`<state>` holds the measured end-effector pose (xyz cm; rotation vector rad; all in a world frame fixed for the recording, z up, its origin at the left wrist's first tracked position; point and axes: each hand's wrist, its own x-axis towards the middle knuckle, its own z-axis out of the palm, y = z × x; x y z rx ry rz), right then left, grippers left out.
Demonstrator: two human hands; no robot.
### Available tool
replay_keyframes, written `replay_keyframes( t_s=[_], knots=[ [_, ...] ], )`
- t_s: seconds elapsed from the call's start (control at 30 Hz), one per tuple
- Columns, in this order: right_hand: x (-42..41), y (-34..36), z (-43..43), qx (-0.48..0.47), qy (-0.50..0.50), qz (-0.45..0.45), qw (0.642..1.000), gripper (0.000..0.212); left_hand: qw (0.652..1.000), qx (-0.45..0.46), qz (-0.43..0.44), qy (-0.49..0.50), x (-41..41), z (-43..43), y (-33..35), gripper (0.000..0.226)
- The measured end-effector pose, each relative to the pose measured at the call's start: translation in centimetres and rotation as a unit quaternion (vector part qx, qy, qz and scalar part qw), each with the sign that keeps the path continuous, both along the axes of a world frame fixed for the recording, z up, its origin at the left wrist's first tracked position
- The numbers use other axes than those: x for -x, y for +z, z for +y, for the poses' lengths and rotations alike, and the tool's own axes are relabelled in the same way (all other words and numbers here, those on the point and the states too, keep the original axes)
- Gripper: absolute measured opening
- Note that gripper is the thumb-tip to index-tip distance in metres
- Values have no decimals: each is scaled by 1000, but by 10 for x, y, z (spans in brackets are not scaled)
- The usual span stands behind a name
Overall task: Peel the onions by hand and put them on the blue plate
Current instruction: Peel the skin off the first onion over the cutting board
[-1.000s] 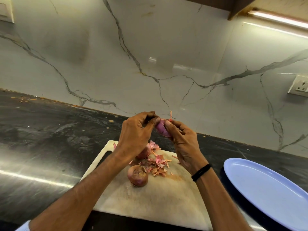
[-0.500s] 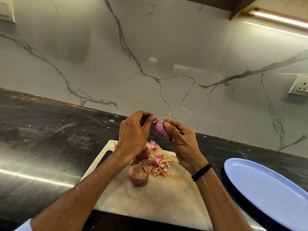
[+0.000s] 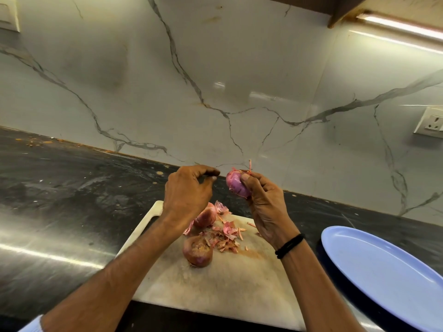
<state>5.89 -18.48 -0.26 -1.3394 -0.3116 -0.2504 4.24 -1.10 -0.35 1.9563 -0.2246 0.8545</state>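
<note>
My right hand grips a partly peeled purple onion above the far edge of the white cutting board; a thin strip of skin sticks up from the onion's top. My left hand hovers just left of that onion with its fingers curled, thumb and forefinger close together, and no peel visible between them. Two unpeeled onions lie on the board, one near the middle and one partly behind my left wrist. The blue plate sits at the right with nothing on it.
Loose peel scraps lie in a heap on the board beside the onions. The board rests on a dark counter against a marble wall. A wall socket is at the far right.
My left hand has come off the onion and drawn a little to the left, leaving a gap. My right hand still holds the onion in about the same spot.
</note>
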Motion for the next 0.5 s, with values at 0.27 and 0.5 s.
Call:
replay_keyframes(
  t_s=[0.27, 0.5],
  knots=[
    [-7, -4, -1, -2, -33, -5, 999, 53, 998, 14, 15, -54, 2, -4, 3, 22],
    [-9, -4, -5, -5, -31, -1, 1000, 53, 984, 77, 54, -150, 5, -9, 8, 55]
  ],
)
